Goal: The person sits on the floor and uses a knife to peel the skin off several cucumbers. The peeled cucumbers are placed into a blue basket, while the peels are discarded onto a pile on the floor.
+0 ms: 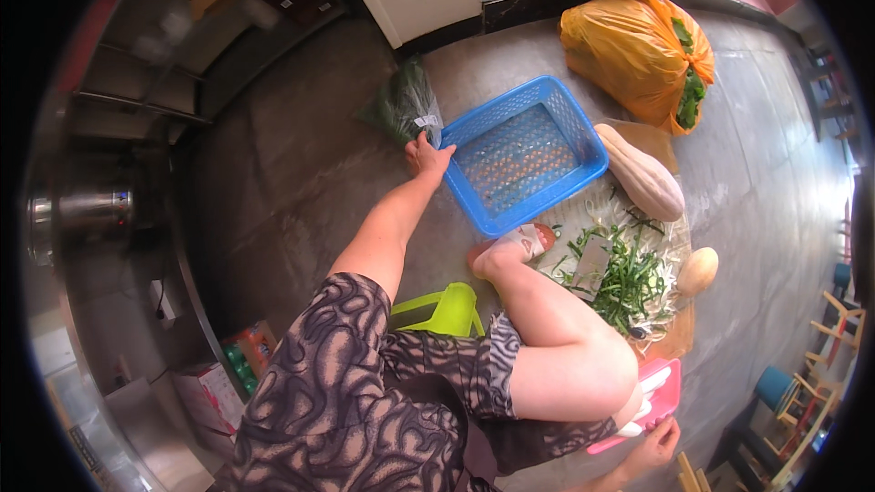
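My left hand [429, 156] reaches forward to a clear plastic bag of greens [403, 101]. Its fingers are at the bag's near end, which bears a label, and the thumb lies beside the rim of a blue plastic basket [472, 213]. This perforated basket has no vegetables in it. Low on the right, my right hand [655, 443] has bent fingers at the edge of a pink plastic tray [668, 393]. Several white peeled vegetable pieces [644, 410] lie in the tray, partly hidden by my knee. Whether the right fingers grip anything is unclear.
Green and white peelings [625, 287] cover a floor sheet, with a flat blade [592, 266] on them. A long pale squash [642, 174] and a roundish one [697, 271] lie nearby. An orange bag [622, 48] stands behind. A green plastic stool [454, 311] is beside me.
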Available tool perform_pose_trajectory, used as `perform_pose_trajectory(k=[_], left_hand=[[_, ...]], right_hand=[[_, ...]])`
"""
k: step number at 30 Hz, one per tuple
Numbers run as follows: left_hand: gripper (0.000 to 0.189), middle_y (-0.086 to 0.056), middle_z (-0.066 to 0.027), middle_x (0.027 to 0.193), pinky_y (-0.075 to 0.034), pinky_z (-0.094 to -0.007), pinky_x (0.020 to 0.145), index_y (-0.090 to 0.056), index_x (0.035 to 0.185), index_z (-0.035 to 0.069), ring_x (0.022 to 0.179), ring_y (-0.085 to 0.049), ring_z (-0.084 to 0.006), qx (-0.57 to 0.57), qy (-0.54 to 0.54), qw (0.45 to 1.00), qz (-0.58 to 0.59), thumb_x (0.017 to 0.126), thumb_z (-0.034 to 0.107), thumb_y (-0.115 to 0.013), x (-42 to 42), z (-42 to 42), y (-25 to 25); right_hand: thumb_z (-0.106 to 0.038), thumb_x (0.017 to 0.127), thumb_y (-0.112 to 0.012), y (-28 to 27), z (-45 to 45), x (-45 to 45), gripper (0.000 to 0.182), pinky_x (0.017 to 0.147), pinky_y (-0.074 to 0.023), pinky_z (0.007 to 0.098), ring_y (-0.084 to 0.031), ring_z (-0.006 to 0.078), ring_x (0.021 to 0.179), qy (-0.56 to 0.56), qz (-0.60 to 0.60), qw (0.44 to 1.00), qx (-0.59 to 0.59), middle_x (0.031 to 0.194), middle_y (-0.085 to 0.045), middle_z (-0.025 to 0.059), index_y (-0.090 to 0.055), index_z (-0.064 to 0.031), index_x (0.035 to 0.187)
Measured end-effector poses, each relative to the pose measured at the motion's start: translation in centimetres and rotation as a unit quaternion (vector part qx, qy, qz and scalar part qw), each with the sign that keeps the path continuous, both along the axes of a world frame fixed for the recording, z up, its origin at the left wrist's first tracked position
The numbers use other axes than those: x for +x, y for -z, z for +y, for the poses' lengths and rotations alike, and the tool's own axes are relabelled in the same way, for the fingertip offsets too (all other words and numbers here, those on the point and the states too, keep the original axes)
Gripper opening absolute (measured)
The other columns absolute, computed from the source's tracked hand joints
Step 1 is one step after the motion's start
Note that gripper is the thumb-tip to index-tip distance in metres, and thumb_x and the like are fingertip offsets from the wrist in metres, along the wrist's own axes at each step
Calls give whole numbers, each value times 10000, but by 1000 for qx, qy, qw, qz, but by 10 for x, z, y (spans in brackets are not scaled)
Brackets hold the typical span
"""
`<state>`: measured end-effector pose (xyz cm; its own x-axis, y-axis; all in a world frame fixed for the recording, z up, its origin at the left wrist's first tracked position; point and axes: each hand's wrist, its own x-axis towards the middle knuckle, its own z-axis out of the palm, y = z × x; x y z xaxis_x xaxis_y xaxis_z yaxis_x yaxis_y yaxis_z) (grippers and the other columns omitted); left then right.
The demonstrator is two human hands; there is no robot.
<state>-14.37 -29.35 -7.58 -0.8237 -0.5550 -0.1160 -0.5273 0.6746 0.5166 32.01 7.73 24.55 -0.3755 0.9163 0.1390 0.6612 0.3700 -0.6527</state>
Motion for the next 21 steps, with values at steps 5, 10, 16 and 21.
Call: perform_pose_trajectory(k=[5,10,16,21], left_hand=[[196,-685,-207,793,-516,-409,730,-727,847,61,761,-662,-346,118,49,992,18,742,224,-759,-43,-83,36],[191,-579,-49,577,-398,-290,451,-565,647,66,532,-555,-156,526,-180,828,75,812,130,-638,-48,-123,20],[217,-409,48,561,-218,-244,397,-520,681,110,454,-356,-70,506,-36,849,149,881,179,-568,-101,-202,-116],[160,-393,75,588,-180,-203,415,-556,793,72,471,-304,-12,494,227,837,66,943,130,-557,-64,-179,-276]], right_hand=[[-206,974,-581,-9,-18,-22,233,595,-470,235,-555,100,629,18,-50,999,-6,758,-625,38,-650,15,947],[-210,970,-585,-21,-28,-45,235,608,-471,233,-551,102,632,62,-28,998,-1,761,-622,38,-659,12,950],[-171,972,-571,-46,-22,-84,203,678,-482,236,-571,119,722,38,103,992,-66,854,-626,51,-645,14,1016],[-65,963,-551,-67,-94,-188,122,701,-485,247,-573,128,768,-150,230,947,-168,870,-622,65,-638,16,988]])
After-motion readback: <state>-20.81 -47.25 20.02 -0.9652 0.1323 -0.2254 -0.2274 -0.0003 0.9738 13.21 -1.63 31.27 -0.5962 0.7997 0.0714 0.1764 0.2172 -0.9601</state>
